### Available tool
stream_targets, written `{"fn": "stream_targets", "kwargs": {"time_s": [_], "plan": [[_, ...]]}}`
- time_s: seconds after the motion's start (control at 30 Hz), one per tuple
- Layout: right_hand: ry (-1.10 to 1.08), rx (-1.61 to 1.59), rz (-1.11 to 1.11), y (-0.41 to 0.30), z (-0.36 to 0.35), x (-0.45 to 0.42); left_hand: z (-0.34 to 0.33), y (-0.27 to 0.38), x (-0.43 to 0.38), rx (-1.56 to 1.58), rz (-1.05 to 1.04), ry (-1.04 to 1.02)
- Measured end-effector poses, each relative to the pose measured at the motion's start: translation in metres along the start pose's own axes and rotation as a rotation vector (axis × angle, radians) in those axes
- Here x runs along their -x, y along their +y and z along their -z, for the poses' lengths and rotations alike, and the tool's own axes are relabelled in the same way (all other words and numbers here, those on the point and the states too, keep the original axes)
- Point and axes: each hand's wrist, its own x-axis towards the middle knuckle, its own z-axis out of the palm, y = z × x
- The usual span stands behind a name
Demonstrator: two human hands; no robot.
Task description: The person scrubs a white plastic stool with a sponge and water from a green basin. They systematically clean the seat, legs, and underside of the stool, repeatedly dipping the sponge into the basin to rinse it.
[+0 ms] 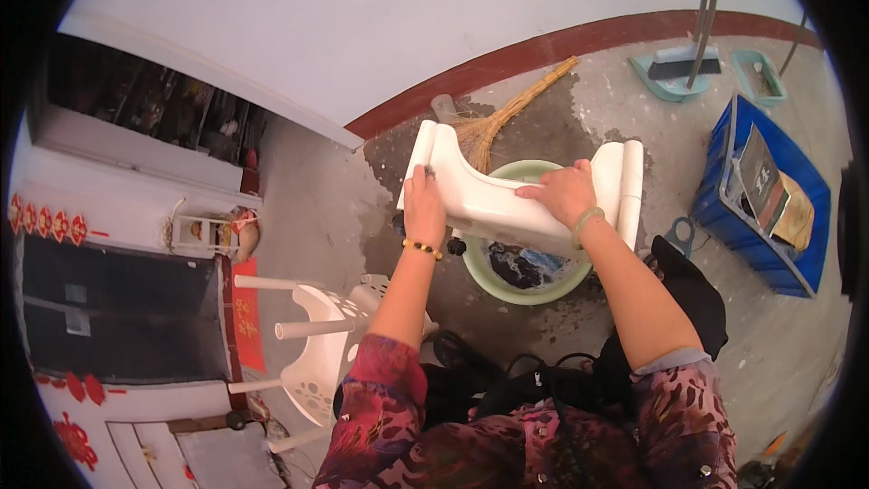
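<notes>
In front of me is a white moulded plastic rack section (478, 200), with tube-like ends and a black caster (456, 246) below its left side. My left hand (424, 207) grips its left part; a small dark item, too small to identify, shows at the fingertips. My right hand (569, 191) holds the section's upper edge near the right end, thumb extended along it. Beneath it sits a pale green basin (526, 297), partly hidden by the section. Dark and blue cloth (536, 263) lies in sudsy water in the basin.
Perforated white plastic rack parts (319, 329) with legs stand at left. A straw broom (526, 100) lies on the wet concrete floor. Toward the right are a blue crate (719, 200) holding packages, a blue-green dustpan (669, 89) with a brush, and a second dustpan (777, 95).
</notes>
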Motion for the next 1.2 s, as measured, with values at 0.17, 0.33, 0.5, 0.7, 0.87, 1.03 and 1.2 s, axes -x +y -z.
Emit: {"fn": "stream_targets", "kwargs": {"time_s": [0.17, 0.33, 0.5, 0.7, 0.87, 1.03, 1.2], "plan": [[-0.016, -0.003, 0.055, -0.010, 0.005, 0.002, -0.006, -0.018, -0.047, -0.017, -0.048, 0.096], [-0.013, 0.015, 0.049, -0.010, -0.003, 0.000, -0.018, -0.016, -0.049, -0.046, 0.024, 0.045], [-0.026, -0.052, 0.070, -0.007, -0.002, -0.002, -0.017, -0.031, -0.005, 0.093, 0.009, 0.092], [-0.021, 0.028, 0.028, -0.013, 0.000, 0.000, -0.022, -0.004, -0.040, 0.226, -0.058, 0.088], [-0.011, -0.002, 0.029, -0.003, -0.004, -0.002, -0.006, 0.040, 0.007, 0.232, -0.183, 0.141], [-0.009, -0.034, 0.037, -0.019, 0.005, 0.003, -0.007, -0.010, -0.014, 0.069, -0.127, 0.150], [0.131, -0.003, 0.039, -0.001, -0.008, 0.004, -0.009, 0.043, 0.029, 0.356, -0.023, 0.039]]}}
